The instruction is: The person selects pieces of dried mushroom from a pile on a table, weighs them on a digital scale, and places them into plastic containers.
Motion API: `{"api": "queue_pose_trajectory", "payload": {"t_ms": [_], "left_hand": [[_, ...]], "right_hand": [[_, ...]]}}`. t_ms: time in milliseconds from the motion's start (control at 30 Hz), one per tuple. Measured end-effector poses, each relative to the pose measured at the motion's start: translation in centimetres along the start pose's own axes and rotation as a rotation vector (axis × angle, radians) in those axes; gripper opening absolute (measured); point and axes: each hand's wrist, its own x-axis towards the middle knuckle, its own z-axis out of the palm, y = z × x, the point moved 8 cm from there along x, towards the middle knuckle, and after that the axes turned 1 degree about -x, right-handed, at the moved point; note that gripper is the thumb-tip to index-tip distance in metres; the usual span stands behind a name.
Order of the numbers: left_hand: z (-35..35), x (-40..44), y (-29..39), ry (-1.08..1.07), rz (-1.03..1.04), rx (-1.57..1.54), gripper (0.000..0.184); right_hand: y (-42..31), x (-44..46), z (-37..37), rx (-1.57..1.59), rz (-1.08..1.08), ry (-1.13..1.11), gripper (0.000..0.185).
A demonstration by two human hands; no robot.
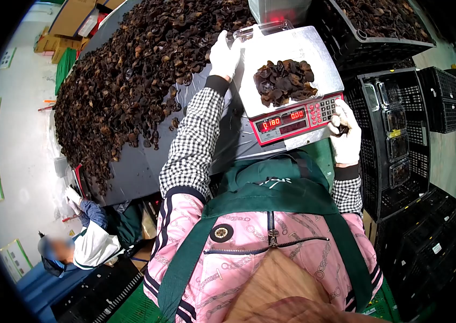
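Observation:
A red-framed digital scale (260, 110) stands in front of me, with a loose pile of dark wood ear mushrooms (284, 82) on its pale plate. Its red display shows 0.180. At the plate's far left corner, my white-gloved left hand (224, 56) is closed at the end of a clear plastic box (264, 30), fingers on one side and thumb on the other. My gloved right hand (345, 133) is beside the scale's right front corner, with fingers curled round a small dark mushroom piece (342, 129).
A large heap of wood ears (147, 70) covers the grey table (152, 169) on the left. To the right, a black crate (368, 156) holds clear boxes; a fuller crate (384, 46) of mushrooms sits behind it. A co-worker (96, 245) is at lower left.

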Motion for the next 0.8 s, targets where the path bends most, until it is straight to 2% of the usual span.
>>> {"api": "queue_pose_trajectory", "payload": {"t_ms": [100,133,233,267,300,367,433,500,567,633,667,700,733,767,800], "left_hand": [[1.3,0.5,-0.2,-0.080,-0.146,0.048,0.066],[1.8,0.9,-0.4,-0.069,-0.088,0.068,0.064],[2.1,2.2,-1.4,0.045,-0.069,-0.429,0.062],[-1.1,0.3,3.8,0.034,-0.118,-0.558,0.054],[-2.2,-1.3,6.5,-0.010,-0.237,-0.976,0.042],[-4.3,-2.3,8.2,-0.138,0.006,-0.942,0.033],[-6.2,-6.2,10.1,-0.153,0.083,-0.710,0.031],[-6.5,-10.5,9.9,-0.039,0.316,-0.338,0.020],[-6.4,-15.3,11.9,0.022,0.652,-0.125,0.015],[-5.0,-17.9,11.4,0.013,0.646,0.071,0.021],[-4.1,-18.5,10.2,-0.016,0.628,0.056,0.023],[-4.0,-18.4,10.1,-0.064,0.609,-0.026,0.024],[-4.0,-18.4,9.7,-0.054,0.534,-0.021,0.021],[-4.1,-18.7,9.3,-0.053,0.458,-0.018,0.019],[-4.2,-18.7,9.5,-0.031,0.466,0.020,0.024]], "right_hand": [[0.0,-0.5,0.0,-0.117,-0.032,0.029,0.031],[0.2,-0.5,-0.3,-0.109,-0.006,0.096,0.030],[0.2,-0.4,-1.0,-0.272,-0.014,0.105,0.032],[0.2,-0.4,-1.2,-0.294,-0.036,0.098,0.033],[0.3,-0.3,-1.3,-0.332,-0.045,0.107,0.033],[0.3,-0.1,-1.4,-0.405,-0.066,0.122,0.033],[0.2,0.6,-1.2,-0.460,-0.086,0.124,0.033],[-0.2,0.9,0.2,-0.553,-0.143,0.116,0.033],[0.0,1.6,0.9,-0.556,-0.105,0.104,0.033],[0.6,2.4,1.5,-0.501,-0.069,0.094,0.033],[0.2,2.4,2.1,-0.617,-0.164,-0.050,0.026],[0.4,2.9,3.2,-1.191,-0.422,-0.231,0.024],[0.8,2.9,4.0,-1.693,-0.820,-0.282,0.026],[0.9,3.4,3.8,-1.428,-0.543,-0.271,0.025],[1.0,3.6,3.4,-1.067,-0.297,-0.201,0.025]]}}
